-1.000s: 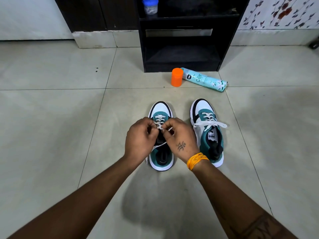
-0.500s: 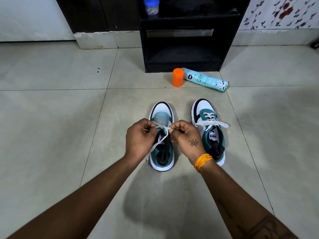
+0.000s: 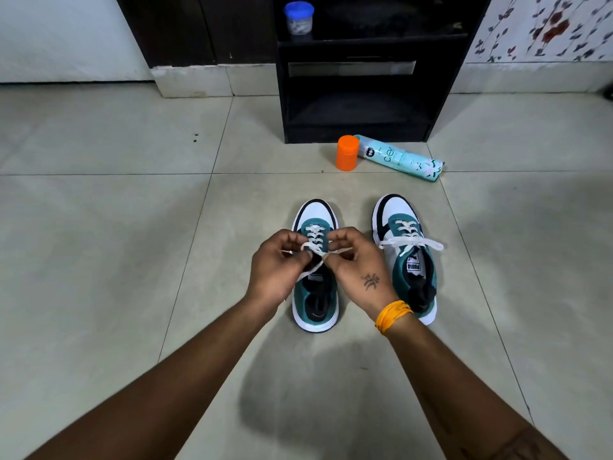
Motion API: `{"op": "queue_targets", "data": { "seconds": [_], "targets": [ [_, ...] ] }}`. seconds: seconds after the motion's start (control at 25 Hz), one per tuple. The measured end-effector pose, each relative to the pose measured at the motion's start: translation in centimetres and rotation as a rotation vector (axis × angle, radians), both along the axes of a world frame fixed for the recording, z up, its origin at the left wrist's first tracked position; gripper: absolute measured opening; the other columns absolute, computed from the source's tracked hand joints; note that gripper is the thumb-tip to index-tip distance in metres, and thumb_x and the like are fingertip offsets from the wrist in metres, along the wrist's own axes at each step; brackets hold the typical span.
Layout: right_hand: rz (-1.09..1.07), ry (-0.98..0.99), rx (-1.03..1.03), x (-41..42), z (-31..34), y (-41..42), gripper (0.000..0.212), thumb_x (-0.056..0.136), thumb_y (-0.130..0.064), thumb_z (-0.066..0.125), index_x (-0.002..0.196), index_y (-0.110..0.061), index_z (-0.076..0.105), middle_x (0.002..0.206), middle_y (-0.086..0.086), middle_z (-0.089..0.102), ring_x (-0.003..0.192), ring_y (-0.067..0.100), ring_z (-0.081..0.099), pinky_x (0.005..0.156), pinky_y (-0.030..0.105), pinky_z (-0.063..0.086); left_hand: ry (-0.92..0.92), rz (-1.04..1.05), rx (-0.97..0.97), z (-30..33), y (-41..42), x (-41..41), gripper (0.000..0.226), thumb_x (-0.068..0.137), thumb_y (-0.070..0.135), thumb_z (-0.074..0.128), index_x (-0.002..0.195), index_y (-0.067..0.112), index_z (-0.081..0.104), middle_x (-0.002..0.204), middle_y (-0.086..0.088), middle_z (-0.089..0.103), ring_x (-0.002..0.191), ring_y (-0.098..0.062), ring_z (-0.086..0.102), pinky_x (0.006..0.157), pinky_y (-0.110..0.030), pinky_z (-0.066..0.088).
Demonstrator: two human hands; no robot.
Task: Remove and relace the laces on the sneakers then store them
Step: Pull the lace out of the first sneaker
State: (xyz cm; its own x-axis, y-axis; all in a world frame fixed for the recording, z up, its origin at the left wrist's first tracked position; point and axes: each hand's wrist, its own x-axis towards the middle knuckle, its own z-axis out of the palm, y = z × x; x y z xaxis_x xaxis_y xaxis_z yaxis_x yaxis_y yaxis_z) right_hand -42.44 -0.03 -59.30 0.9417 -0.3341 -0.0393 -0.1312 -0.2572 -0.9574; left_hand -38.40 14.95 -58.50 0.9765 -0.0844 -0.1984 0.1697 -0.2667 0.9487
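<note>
Hands meet at frame centre: your left hand (image 3: 277,265) and right hand (image 3: 360,263) each pinch the lace (image 3: 315,250) above the left sneaker (image 3: 315,293), whose toe points to the frame's top.

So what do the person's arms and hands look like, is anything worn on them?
Both forearms are bare, with no sleeves. The right hand has a small dark tattoo on its back and orange threads around the wrist. The left hand wears nothing.
</note>
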Motion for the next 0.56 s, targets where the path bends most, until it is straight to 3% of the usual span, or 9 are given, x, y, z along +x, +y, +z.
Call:
{"op": "queue_targets", "data": {
  "seconds": [0.08, 0.12, 0.24, 0.32, 0.44, 0.56],
  "targets": [
    [0.067, -0.085, -0.241, 0.4, 0.0, 0.3, 0.015, 0.085, -0.013, 0.072, 0.092, -0.026, 0.070, 0.089, -0.009, 0.069, 0.080, 0.008, 0.066, 0.077, 0.029, 0.056, -0.097, -0.034, 0.065, 0.5, -0.2, 0.2, 0.010, 0.087, 0.009, 0.075, 0.085, 0.019, 0.074, 0.079, 0.006, 0.074, 0.071, -0.011, 0.070, 0.068, -0.024, 0.055],
    [0.046, -0.081, -0.244, 0.5, -0.1, 0.4, 0.010, 0.086, -0.015, 0.072, 0.087, -0.025, 0.070, 0.085, -0.009, 0.069, 0.077, 0.010, 0.065, 0.075, 0.032, 0.056, -0.088, -0.022, 0.038, 0.6, -0.3, 0.2, 0.010, 0.088, 0.008, 0.074, 0.083, 0.017, 0.073, 0.074, 0.007, 0.073, 0.066, -0.008, 0.067, 0.064, -0.021, 0.052],
    [-0.160, 0.053, 0.198, 0.5, 0.3, 0.3, 0.013, 0.094, -0.009, 0.066, 0.083, -0.016, 0.067, 0.072, -0.001, 0.067, 0.065, 0.017, 0.060, 0.066, 0.038, 0.058, 0.134, 0.069, -0.213, 1.4, -0.3, 0.0, 0.011, 0.092, 0.005, 0.066, 0.083, 0.011, 0.067, 0.078, -0.004, 0.069, 0.058, -0.011, 0.055, 0.052, -0.022, 0.045],
    [-0.196, 0.066, 0.353, 0.3, 1.0, 0.2, 0.011, 0.096, -0.005, 0.063, 0.088, -0.011, 0.065, 0.073, 0.008, 0.065, 0.059, 0.016, 0.056, 0.055, 0.032, 0.055, 0.194, 0.068, -0.289, 1.6, 0.1, 0.2, 0.010, 0.091, 0.003, 0.064, 0.085, 0.010, 0.065, 0.082, -0.009, 0.069, 0.057, -0.014, 0.051, 0.051, -0.026, 0.043],
    [-0.051, 0.050, 0.318, 0.3, 1.6, 0.3, 0.014, 0.090, -0.002, 0.067, 0.097, -0.014, 0.064, 0.083, 0.013, 0.069, 0.056, 0.014, 0.056, 0.054, 0.030, 0.051, 0.065, -0.101, -0.106, 1.9, 0.4, 0.7, 0.005, 0.090, 0.005, 0.069, 0.087, 0.008, 0.066, 0.068, 0.003, 0.064, 0.053, -0.009, 0.052, 0.050, -0.025, 0.042],
    [0.104, 0.074, -0.021, 0.6, 1.2, -0.1, 0.019, 0.077, -0.020, 0.075, 0.093, -0.027, 0.068, 0.072, -0.004, 0.066, 0.063, 0.015, 0.060, 0.063, 0.037, 0.053, -0.086, -0.190, 0.147, 2.3, 0.6, 1.4, 0.008, 0.086, 0.012, 0.076, 0.082, 0.018, 0.072, 0.062, 0.014, 0.063, 0.054, -0.003, 0.054, 0.050, -0.017, 0.042]
  ]
}}
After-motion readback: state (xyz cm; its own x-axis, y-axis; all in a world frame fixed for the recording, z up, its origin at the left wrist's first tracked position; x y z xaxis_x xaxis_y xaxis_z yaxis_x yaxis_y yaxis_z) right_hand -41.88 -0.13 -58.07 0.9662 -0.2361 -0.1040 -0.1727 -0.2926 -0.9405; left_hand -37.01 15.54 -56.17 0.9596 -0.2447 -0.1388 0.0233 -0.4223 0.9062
